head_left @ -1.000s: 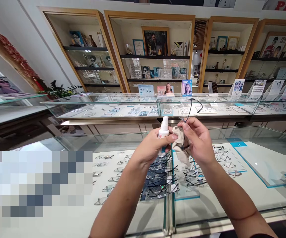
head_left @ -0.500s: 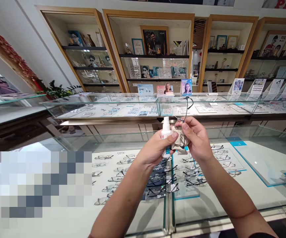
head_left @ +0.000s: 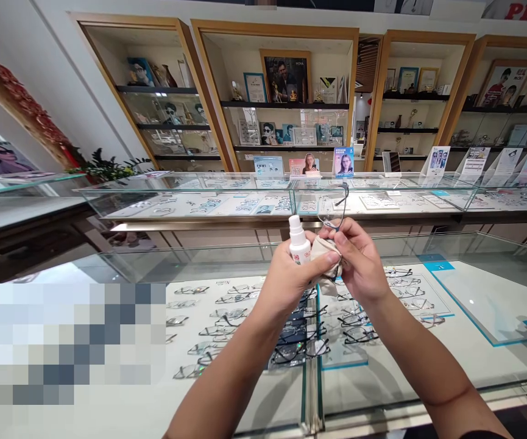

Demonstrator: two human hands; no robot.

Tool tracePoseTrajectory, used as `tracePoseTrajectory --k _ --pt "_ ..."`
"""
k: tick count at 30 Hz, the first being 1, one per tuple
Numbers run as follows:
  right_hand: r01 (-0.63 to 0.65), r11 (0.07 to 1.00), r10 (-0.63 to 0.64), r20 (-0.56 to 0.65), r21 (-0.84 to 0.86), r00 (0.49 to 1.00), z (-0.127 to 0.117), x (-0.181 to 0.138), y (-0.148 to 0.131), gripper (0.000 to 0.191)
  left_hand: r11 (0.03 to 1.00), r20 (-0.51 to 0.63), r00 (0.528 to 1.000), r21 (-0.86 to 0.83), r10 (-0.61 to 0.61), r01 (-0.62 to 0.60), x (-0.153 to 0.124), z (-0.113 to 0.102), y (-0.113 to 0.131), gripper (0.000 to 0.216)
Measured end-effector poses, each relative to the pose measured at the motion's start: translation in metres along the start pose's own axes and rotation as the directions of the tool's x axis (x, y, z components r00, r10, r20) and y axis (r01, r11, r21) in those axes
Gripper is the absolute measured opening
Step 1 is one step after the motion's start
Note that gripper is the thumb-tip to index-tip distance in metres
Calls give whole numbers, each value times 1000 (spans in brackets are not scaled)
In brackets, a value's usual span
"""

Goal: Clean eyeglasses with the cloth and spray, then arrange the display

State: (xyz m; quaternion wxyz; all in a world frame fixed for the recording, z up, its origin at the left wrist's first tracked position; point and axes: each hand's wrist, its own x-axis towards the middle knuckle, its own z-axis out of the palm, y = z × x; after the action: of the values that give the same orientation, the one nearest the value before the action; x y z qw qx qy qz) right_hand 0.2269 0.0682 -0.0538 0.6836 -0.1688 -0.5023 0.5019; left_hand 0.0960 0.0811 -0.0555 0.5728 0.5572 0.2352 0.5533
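Observation:
My left hand (head_left: 286, 280) is closed around a white spray bottle (head_left: 296, 238), which leans to the left with its cap up. The same hand pinches a crumpled beige cloth (head_left: 321, 255) under its thumb. Close beside it, my right hand (head_left: 364, 263) grips a pair of eyeglasses (head_left: 346, 204) by the frame. One dark temple sticks up above the fingers. The cloth is folded over part of the eyeglasses, so most of the front is hidden between the hands.
Below the hands stands a glass display case (head_left: 468, 366) with rows of eyeglass frames (head_left: 226, 314) inside. A second glass counter (head_left: 199, 213) crosses the view farther back, with small advertising cards (head_left: 343, 161) on top. Wooden-framed shelves (head_left: 286, 103) line the wall. A blurred patch covers the lower left.
The bottle has tilted and shifted left as my left hand turned over it, with the thumb farther across the cloth. The eyeglasses have turned a little in my right hand.

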Motion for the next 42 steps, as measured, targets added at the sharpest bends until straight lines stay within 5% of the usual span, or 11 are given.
tracePoseTrajectory --k 13,26,42 --pt "105 993 -105 -1 55 994 7 -6 9 23 997 -102 994 -63 39 -45 -1 5 -3 44" --pt "122 992 -124 -77 -40 989 -3 1 0 28 975 182 958 32 -223 221 -1 3 9 48" --pt "134 984 -145 -91 -116 985 7 -7 7 28 996 -128 988 24 85 -83 -4 13 -12 44"
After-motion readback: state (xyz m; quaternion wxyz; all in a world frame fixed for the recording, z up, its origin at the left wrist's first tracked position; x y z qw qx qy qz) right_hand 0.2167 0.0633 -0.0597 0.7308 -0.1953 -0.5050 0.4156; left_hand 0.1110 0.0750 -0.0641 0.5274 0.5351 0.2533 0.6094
